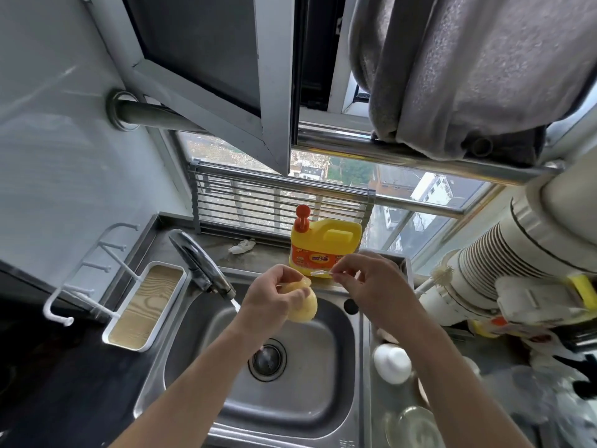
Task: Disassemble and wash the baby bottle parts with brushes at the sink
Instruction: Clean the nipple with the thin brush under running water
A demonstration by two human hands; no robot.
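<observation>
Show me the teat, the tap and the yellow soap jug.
teat [303, 308]: head view, on its bulging yellowish side.
tap [202, 265]: head view, on the middle of the spout.
soap jug [318, 240]: head view, on the yellow body above the label.

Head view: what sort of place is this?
Probably a small home kitchen, high up: a steel sink with a tap, a yellow detergent jug behind it, rooftops below the window.

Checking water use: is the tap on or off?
On: a thin stream of water falls from the tap spout into the sink.
</observation>
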